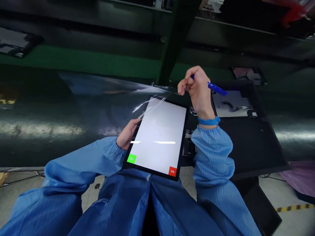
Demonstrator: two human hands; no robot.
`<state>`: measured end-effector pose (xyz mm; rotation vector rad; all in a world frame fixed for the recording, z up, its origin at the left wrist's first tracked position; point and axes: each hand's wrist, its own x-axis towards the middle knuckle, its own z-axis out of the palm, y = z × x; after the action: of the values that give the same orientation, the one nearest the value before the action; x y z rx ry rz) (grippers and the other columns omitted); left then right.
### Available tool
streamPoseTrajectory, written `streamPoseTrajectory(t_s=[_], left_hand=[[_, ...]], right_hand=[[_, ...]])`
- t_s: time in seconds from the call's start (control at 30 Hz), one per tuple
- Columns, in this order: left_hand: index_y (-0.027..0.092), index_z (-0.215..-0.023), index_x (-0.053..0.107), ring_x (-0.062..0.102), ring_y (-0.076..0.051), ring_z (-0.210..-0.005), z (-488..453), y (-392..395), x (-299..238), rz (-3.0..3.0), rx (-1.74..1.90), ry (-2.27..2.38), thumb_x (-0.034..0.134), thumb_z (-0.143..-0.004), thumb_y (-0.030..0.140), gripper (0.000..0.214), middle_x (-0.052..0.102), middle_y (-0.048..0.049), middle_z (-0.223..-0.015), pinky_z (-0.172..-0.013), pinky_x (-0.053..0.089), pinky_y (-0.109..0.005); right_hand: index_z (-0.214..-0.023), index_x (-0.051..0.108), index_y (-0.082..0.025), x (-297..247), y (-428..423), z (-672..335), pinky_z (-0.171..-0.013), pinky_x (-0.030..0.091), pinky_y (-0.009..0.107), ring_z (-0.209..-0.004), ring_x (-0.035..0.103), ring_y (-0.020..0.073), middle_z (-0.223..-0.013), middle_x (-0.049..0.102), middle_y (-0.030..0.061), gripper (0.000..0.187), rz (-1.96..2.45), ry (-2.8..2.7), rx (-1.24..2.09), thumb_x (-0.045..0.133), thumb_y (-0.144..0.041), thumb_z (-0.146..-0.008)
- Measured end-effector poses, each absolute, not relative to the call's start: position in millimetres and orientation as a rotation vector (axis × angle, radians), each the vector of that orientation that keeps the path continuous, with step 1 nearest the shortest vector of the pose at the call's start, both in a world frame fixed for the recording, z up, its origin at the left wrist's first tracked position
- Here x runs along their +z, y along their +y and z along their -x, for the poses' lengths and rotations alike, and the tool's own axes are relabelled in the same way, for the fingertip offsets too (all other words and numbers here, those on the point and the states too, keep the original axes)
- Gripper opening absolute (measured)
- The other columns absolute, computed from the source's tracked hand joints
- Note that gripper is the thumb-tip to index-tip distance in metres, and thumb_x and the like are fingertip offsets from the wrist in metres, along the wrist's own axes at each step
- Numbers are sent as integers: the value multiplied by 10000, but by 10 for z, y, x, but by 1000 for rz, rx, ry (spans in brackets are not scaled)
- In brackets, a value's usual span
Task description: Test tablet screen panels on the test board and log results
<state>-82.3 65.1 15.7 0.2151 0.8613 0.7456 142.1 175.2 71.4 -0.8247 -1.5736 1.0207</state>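
My left hand (126, 135) is closed on the left edge of a tablet (161, 131), tilted above my lap. The tablet's lit screen is white, with a green box at its lower left corner and a red box at its lower right. My right hand (197, 88) is raised beyond the tablet's upper right corner, its fingers curled. A blue pen (218, 88) passes through that hand, one end sticking out to the right. Clear film (150, 104) lies across the tablet's upper left part and stretches towards my right fingertips; whether they pinch it I cannot tell.
A dark bench (61, 131) runs across in front of me. To the right is a black mat (251, 144), with a grey panel (230, 105) and a dark-handled tool on it. More device parts (14, 41) lie at the far left. A green post (173, 42) stands behind.
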Motion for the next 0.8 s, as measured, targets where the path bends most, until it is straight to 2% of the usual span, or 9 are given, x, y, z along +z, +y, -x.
streamPoseTrajectory(t_s=[0.1, 0.2, 0.27, 0.37, 0.47, 0.53, 0.6, 0.67, 0.8], left_hand=[[108, -1078, 706, 647, -175, -502, 798, 670, 215, -173, 783, 927, 400, -956, 338, 401, 706, -32, -637, -499, 512, -251], [95, -1015, 722, 648, -175, -511, 794, 703, 241, -143, 814, 915, 362, -965, 323, 429, 711, -50, -637, -510, 512, -249], [80, -1039, 720, 665, -190, -543, 800, 716, 255, -136, 803, 868, 336, -970, 346, 472, 734, -77, -694, -547, 528, -268], [63, -1119, 700, 674, -202, -550, 804, 714, 277, -145, 814, 852, 311, -977, 354, 506, 747, -91, -735, -567, 530, -288], [65, -1121, 697, 708, -219, -629, 794, 700, 266, -159, 824, 851, 289, -981, 350, 517, 760, -100, -782, -623, 549, -300], [64, -1119, 698, 733, -247, -752, 787, 692, 224, -181, 844, 838, 313, -969, 348, 502, 771, -118, -866, -729, 567, -325], [67, -1159, 688, 734, -286, -874, 787, 689, 165, -217, 878, 822, 364, -945, 355, 483, 772, -128, -949, -836, 561, -368], [71, -1201, 674, 724, -315, -944, 792, 693, 114, -246, 906, 818, 399, -924, 365, 489, 769, -132, -992, -890, 548, -402], [45, -1196, 668, 717, -316, -983, 794, 716, 111, -241, 944, 815, 369, -935, 362, 508, 765, -149, -997, -919, 542, -403]], right_hand=[[-823, 506, -281, 672, 1678, -1580, -638, 486, 383, -581, 562, 213, -687, 652, 0, 327, 931, -1569, 948, 550, -595, -900], [-911, 523, -287, 711, 1561, -1690, -753, 489, 393, -657, 582, 194, -1004, 720, 28, 218, 1010, -1534, 769, 545, -501, -941], [-963, 527, -295, 766, 1455, -1729, -803, 491, 399, -689, 583, 182, -1158, 697, 23, 148, 1010, -1505, 642, 550, -441, -949], [-1031, 534, -285, 834, 1240, -1679, -833, 513, 411, -760, 612, 185, -1213, 678, 37, 160, 982, -1566, 506, 608, -369, -917], [-1190, 546, -266, 817, 994, -1475, -970, 507, 504, -1092, 634, 281, -1330, 624, 89, 441, 1030, -1956, 439, 739, -415, -822], [-1334, 508, -255, 742, 857, -1299, -1084, 417, 621, -1379, 439, 395, -1490, 495, 132, 722, 1064, -2307, 386, 826, -483, -726], [-1411, 469, -254, 627, 757, -1152, -1144, 310, 694, -1491, 226, 440, -1592, 348, 137, 861, 1102, -2533, 293, 862, -497, -684], [-1377, 518, -243, 490, 682, -1066, -1168, 288, 689, -1498, 213, 424, -1589, 353, 136, 729, 1123, -2595, 176, 830, -447, -749], [-1107, 669, -224, 272, 558, -1050, -1086, 502, 486, -1348, 524, 293, -1383, 612, 116, 174, 1041, -2466, -50, 598, -200, -950]])
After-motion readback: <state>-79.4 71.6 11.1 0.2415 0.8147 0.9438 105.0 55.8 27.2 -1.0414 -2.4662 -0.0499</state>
